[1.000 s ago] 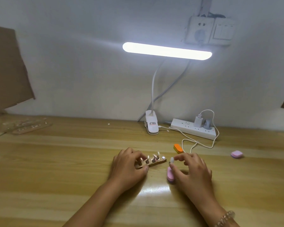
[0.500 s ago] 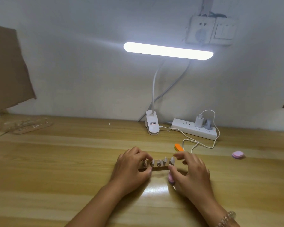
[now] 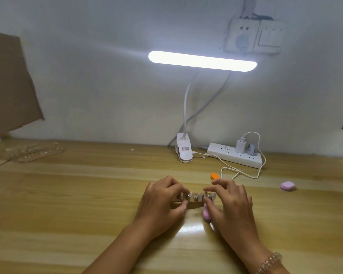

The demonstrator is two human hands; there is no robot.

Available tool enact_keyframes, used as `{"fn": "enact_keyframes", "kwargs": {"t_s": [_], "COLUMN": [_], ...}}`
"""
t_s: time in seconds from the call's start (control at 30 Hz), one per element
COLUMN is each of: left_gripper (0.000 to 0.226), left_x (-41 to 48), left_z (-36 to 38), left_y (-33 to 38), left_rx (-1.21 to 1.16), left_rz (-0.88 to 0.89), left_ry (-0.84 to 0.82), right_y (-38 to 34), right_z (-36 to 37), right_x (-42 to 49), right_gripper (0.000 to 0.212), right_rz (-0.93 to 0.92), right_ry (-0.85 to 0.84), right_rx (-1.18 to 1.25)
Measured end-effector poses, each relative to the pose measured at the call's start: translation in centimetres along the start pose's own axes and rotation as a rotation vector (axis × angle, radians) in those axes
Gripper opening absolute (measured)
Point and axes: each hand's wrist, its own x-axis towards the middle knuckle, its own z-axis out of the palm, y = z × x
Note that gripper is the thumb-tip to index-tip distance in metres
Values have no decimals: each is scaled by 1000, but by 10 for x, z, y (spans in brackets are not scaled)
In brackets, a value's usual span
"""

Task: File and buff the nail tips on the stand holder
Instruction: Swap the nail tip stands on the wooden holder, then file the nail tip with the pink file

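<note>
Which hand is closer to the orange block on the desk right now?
Right. The right hand lies just in front of the orange block; the left hand is farther left, gripping the stand holder.

Wooden table, white wall, glowing clip lamp

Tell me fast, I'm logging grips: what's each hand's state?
Left hand: grips the stand holder at its left end.
Right hand: pinches the rightmost nail tip; pink buffer under its palm, hold unclear.

Pink buffer, orange block.
</note>
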Motion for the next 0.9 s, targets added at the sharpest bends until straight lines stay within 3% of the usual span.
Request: {"fn": "enact_keyframes", "kwargs": {"t_s": [0.23, 0.5, 0.57, 0.67, 0.7, 0.8, 0.9], "left_gripper": [19, 33, 40, 31, 31, 28, 4], "left_x": [1, 8, 6, 1, -1, -5, -3], "left_z": [3, 5, 3, 3, 5, 12, 15], "left_y": [-7, -19, -15, 1, 9, 24, 20], "left_rx": [-43, -2, 74, 137, 67, -263, -380], "left_rz": [-131, -361, -307, -31, 20, -47, -56], "left_ry": [40, -9, 77, 178, 116, -89, -108], "right_y": [-7, -9, -9, -10, -10, -10, -9], "right_z": [-2, -4, -4, -5, -6, -8, -10], "right_x": [-1, -3, -3, -2, -1, -2, -1], "right_gripper": [31, 23, 23, 25, 25, 23, 21], "right_rz": [-83, -46, -34, 3, 12, 5, 6], "right_ry": [34, -65, -59, -45, -42, -45, -64], "right_rx": [-30, 148, 172, 241, 273, 327, 345]}}
